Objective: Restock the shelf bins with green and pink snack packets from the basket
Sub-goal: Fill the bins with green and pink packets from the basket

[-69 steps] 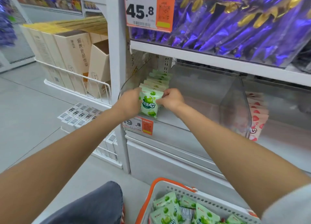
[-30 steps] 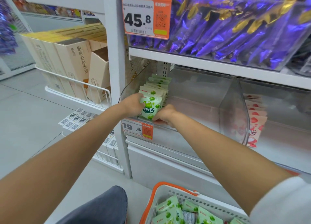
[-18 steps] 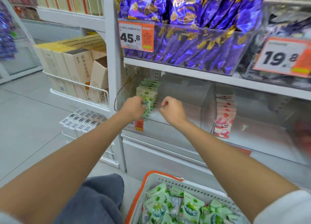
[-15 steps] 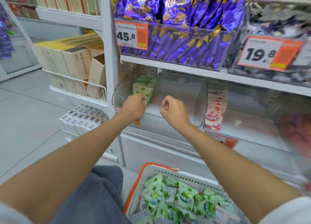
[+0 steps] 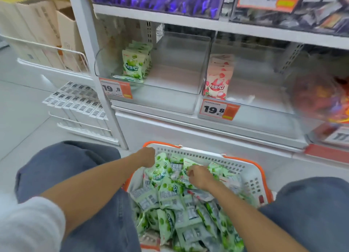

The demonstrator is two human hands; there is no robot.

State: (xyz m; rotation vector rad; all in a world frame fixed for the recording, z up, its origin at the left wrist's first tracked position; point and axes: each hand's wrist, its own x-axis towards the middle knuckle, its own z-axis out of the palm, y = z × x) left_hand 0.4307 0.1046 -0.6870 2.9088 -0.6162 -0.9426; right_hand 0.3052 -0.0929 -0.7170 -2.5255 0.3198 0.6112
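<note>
Crouching over basket [image 5: 236,167], you had right hand [image 5: 199,177] mid-heap, fingers [image 5: 189,173] seemingly pinching near edge of green packet [image 5: 186,165]; left hand [image 5: 148,156] curled at far-left rim, hold unclear.

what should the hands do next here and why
Probably gather a few green snack packets and lift them to the clear plastic left shelf bin. The left hand and right hand are curled among packets in the white orange-rimmed basket, grip unclear, and that bin is mostly bare.
</note>
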